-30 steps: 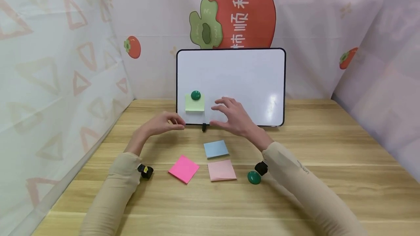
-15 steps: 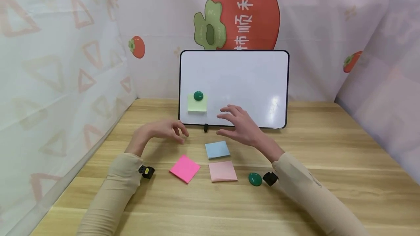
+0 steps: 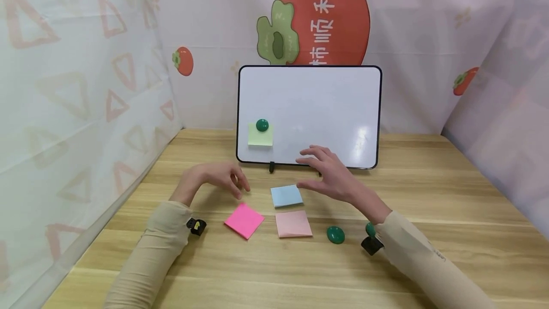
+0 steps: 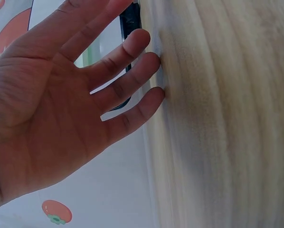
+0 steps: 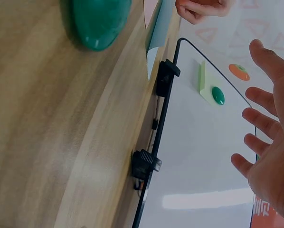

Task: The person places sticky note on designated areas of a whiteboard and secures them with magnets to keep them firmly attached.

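Note:
My left hand (image 3: 220, 175) hovers over the table behind a hot pink sticky note (image 3: 244, 221), holding nothing, its fingers loosely bent; its palm (image 4: 52, 109) shows in the left wrist view. My right hand (image 3: 336, 175) is in front of the whiteboard, fingers spread and gently bent, nothing in them. Its thumb appears close to a blue sticky note (image 3: 286, 196); contact cannot be told. A pale pink sticky note (image 3: 293, 224) lies nearer. One green magnet (image 3: 335, 234) sits to its right, and another (image 3: 371, 229) is partly hidden by the right sleeve.
The whiteboard (image 3: 326, 104) stands upright at the back on black feet (image 3: 272, 167). A light green sticky note (image 3: 260, 138) hangs low on its left side under a green magnet (image 3: 262, 125). Printed cloth (image 3: 206, 23) encloses the wooden table (image 3: 266, 275).
My right hand has drawn back from the board, toward me and rightward, uncovering a second green magnet by the sleeve. My left hand has dropped lower, its fingers now pointing down. The view shifted slightly.

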Motion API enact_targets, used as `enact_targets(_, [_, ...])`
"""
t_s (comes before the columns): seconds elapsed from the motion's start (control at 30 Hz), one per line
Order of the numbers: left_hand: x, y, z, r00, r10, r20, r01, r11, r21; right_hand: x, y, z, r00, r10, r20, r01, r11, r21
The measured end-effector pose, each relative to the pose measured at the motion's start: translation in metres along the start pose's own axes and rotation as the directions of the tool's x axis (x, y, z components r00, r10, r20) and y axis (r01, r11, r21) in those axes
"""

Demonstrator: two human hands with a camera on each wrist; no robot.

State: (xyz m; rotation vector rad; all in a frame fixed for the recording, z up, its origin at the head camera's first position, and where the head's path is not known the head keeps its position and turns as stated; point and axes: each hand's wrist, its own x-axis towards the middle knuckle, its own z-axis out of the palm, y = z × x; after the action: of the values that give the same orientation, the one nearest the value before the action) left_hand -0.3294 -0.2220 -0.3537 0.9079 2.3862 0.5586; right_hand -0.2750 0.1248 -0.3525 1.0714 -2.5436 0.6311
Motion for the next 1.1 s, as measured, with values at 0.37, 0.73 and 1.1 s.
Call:
enact_targets(0.37, [0.004, 0.001, 0.009, 0.993, -0.096, 0.070, 0.100, 0.994, -0.046, -0.030, 0.002, 0.002, 0.998, 0.002, 0.062, -0.001, 1.000, -0.011])
enact_targets(0.73, [0.002, 0.003, 0.015, 0.993, -0.100, 0.056, 0.102, 0.994, -0.045, -0.051, 0.007, -0.001, 0.990, -0.049, 0.135, 0.034, 0.993, 0.113])
enact_targets(1.1, [0.004, 0.010, 0.017, 0.989, -0.142, 0.041, 0.144, 0.989, -0.025, -0.062, 0.016, -0.004, 0.980, -0.044, 0.196, 0.009, 0.985, 0.175])
